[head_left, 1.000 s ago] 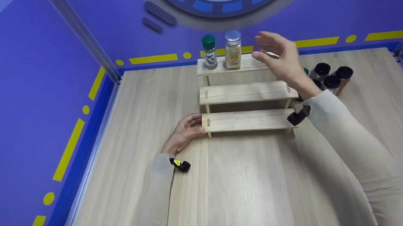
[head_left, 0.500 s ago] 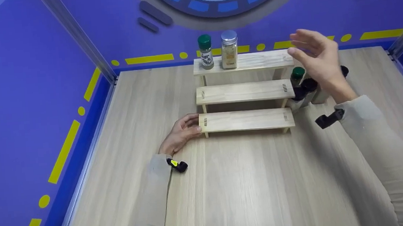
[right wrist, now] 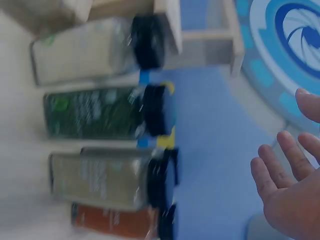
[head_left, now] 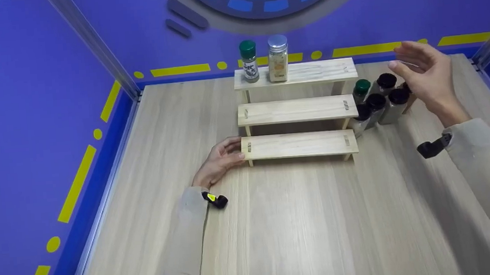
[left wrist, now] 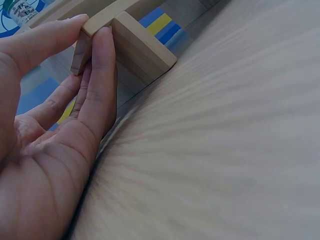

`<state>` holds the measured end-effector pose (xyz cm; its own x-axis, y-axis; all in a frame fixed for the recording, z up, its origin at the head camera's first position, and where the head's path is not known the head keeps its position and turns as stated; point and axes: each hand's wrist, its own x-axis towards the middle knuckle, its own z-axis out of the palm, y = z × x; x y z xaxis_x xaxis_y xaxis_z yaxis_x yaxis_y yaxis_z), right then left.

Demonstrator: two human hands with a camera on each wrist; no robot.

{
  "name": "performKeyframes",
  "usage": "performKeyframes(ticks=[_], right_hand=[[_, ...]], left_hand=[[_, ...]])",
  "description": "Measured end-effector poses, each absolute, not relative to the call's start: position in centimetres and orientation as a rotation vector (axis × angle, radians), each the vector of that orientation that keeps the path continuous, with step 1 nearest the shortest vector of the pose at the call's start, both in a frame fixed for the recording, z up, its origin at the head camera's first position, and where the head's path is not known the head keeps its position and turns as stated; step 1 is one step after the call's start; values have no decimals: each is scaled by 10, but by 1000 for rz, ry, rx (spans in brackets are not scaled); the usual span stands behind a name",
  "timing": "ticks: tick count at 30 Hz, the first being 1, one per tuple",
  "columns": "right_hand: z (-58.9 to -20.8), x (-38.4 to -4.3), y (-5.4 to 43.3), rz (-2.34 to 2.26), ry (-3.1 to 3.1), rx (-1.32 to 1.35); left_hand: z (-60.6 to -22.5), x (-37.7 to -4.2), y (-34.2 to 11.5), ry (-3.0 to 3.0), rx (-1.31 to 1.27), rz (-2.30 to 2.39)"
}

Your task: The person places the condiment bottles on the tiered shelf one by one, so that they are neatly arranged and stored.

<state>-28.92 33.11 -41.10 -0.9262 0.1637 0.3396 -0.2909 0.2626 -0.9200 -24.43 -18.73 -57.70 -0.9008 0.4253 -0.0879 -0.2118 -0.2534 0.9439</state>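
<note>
A three-tier wooden spice rack [head_left: 300, 144] stands on the table. My left hand [head_left: 217, 162] pinches the left end of its lowest shelf, and the left wrist view shows thumb and fingers [left wrist: 102, 75] on either side of the board's end. Two spice jars stand on the top shelf: a green-capped jar [head_left: 249, 63] at the left end and a silver-capped jar [head_left: 278, 59] beside it. My right hand [head_left: 431, 81] is held in the air right of the rack, fingers apart and holding nothing. Below and left of it stand several spice jars [head_left: 393, 106].
Those jars cluster close against the rack's right side, mostly black-capped, with one green-capped jar [head_left: 360, 91] at the back. In the right wrist view, an orange-filled jar [right wrist: 115, 220] is among them. A blue wall [head_left: 109, 30] borders the table.
My right hand has moved right, from beside the top shelf to past the clustered jars, which now show more fully. My left hand stays at the lowest shelf.
</note>
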Motion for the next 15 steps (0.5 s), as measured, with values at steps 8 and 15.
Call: performKeyframes(ticks=[8, 15], right_hand=[[-427, -294, 368, 1589, -2339, 59], [-443, -296, 399, 1599, -2460, -17]], left_hand=[[-576, -244, -187, 1628, 266, 2170], [-575, -245, -187, 1627, 251, 2166]])
